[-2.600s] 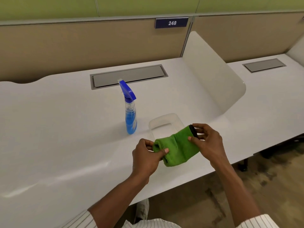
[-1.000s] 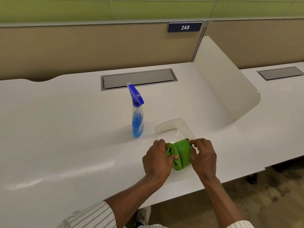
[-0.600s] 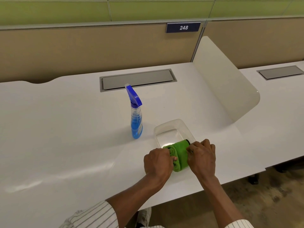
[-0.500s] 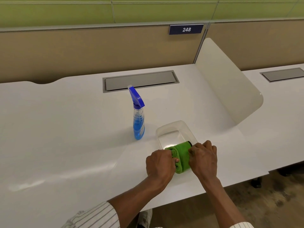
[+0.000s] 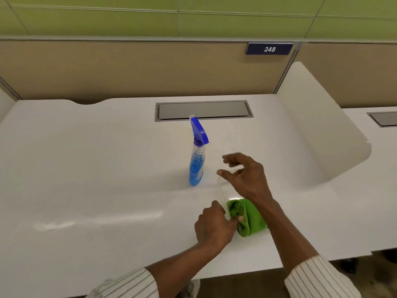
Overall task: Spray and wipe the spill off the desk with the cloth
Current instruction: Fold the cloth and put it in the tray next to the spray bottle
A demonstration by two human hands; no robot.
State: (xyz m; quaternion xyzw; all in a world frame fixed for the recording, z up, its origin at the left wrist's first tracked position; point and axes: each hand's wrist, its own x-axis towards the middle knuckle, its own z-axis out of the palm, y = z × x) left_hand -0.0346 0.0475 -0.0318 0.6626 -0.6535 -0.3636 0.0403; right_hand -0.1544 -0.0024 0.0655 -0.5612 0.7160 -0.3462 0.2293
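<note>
- Desk (image 5: 86,168): bears all items below; a partition wall (image 5: 129,69) stands behind it.
- Cable hatch (image 5: 204,110): set in the desk at the rear, directly behind the spray bottle (image 5: 196,160).
- Spray bottle: upright, near mid-desk, left of the clear tray (image 5: 222,190).
- Cloth (image 5: 250,218): rolled, in the tray's near end — close to the desk's front edge.
- Left hand (image 5: 214,226): touching the cloth's left side.
- Right hand (image 5: 245,175): above the tray, right of the bottle, apart from it.
- Divider panel (image 5: 322,134): at the desk's right side; a number plate (image 5: 269,49) is on the wall behind.

right hand (image 5: 247,177) is motion-blurred and covers most of the clear tray (image 5: 221,186) beside the bottle (image 5: 196,162), its arm hiding part of the cloth (image 5: 250,218)
</note>
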